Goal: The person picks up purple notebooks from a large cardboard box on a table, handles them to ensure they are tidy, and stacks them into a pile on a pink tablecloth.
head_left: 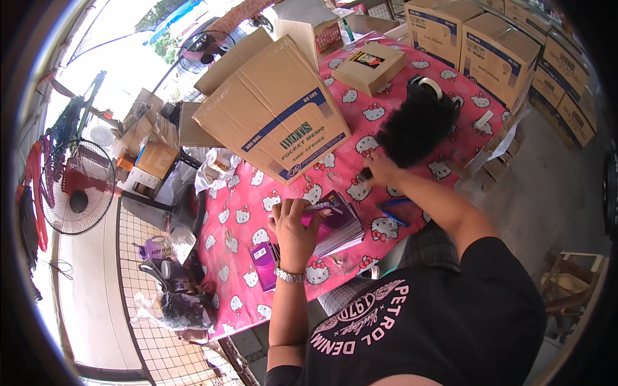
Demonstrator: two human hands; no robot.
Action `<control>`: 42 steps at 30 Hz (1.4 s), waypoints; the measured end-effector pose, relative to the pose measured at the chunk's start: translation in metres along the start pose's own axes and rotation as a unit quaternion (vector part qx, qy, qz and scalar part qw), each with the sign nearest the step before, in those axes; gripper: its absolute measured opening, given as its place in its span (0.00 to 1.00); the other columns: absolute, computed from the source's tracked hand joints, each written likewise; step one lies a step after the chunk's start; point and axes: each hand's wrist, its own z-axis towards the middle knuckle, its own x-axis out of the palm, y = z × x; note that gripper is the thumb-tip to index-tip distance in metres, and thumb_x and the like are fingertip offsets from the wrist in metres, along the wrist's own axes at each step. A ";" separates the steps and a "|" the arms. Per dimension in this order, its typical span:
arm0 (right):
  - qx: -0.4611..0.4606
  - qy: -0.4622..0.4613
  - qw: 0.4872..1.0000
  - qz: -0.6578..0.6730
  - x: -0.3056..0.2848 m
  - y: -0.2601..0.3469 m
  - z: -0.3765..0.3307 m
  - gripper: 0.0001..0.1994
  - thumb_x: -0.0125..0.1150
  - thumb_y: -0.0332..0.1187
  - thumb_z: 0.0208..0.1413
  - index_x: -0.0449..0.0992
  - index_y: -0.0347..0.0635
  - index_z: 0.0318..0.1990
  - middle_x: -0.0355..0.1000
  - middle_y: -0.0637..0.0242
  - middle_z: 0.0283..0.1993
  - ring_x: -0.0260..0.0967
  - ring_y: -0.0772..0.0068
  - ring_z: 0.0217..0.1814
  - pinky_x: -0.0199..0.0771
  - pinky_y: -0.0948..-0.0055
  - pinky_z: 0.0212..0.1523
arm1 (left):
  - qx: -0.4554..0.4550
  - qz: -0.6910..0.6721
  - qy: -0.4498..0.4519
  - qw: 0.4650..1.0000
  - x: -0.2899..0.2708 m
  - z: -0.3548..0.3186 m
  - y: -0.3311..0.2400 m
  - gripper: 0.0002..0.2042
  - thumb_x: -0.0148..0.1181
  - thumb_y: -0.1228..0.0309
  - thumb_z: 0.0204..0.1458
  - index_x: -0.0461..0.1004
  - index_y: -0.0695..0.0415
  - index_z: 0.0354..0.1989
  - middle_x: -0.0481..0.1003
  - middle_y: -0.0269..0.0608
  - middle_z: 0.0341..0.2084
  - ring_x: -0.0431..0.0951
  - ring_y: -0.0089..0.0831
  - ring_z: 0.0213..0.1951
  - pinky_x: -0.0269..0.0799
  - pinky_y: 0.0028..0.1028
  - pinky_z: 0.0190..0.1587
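My left hand (295,225), with a metal-banded watch at its wrist, is closed over the left end of a stack of purple-covered memo pads (342,226). Its fingers curl and its thumb lies on the covers. Partly under that wrist, another purple pad (262,262) lies on the table. Farther right, my right hand (383,168) has its fingers drawn together round a small dark piece, too hidden to name. Just beyond it lies a black, bristly, hair-like mass (415,132). A blue-handled tool (394,211) rests below my right forearm.
The table has a pink cat-print cover (241,215). A large open carton (283,109) stands tilted beyond the pads. Behind are a smaller flat box (370,67) and a tape dispenser (428,87). Stacked cartons (492,58) stand at right; a fan (78,186) is at left.
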 end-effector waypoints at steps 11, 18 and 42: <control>-0.056 0.328 0.894 0.301 -0.212 0.134 -0.004 0.16 0.60 0.41 0.62 0.76 0.33 0.36 0.78 0.59 0.33 0.79 0.68 0.35 0.77 0.69 0.35 | -0.004 0.006 -0.020 1.000 0.010 0.005 0.003 0.15 0.74 0.61 0.43 0.77 0.56 0.33 0.75 0.37 0.30 0.71 0.42 0.40 0.65 0.42 0.44; -0.172 0.006 0.934 0.313 -0.180 0.134 -0.040 0.24 0.68 0.43 0.55 0.71 0.35 0.50 0.71 0.55 0.42 0.74 0.54 0.43 0.73 0.59 0.43 | -0.028 0.014 -0.023 0.999 0.009 -0.005 -0.005 0.15 0.73 0.60 0.44 0.76 0.55 0.32 0.74 0.35 0.29 0.72 0.40 0.39 0.65 0.41 0.42; -0.176 -0.010 0.917 0.359 -0.181 0.152 -0.041 0.10 0.66 0.23 0.49 0.77 0.40 0.40 0.70 0.61 0.38 0.72 0.56 0.42 0.73 0.63 0.43 | -0.030 0.002 -0.004 1.000 0.004 -0.011 -0.004 0.15 0.72 0.59 0.46 0.76 0.53 0.37 0.75 0.34 0.34 0.71 0.40 0.43 0.62 0.43 0.46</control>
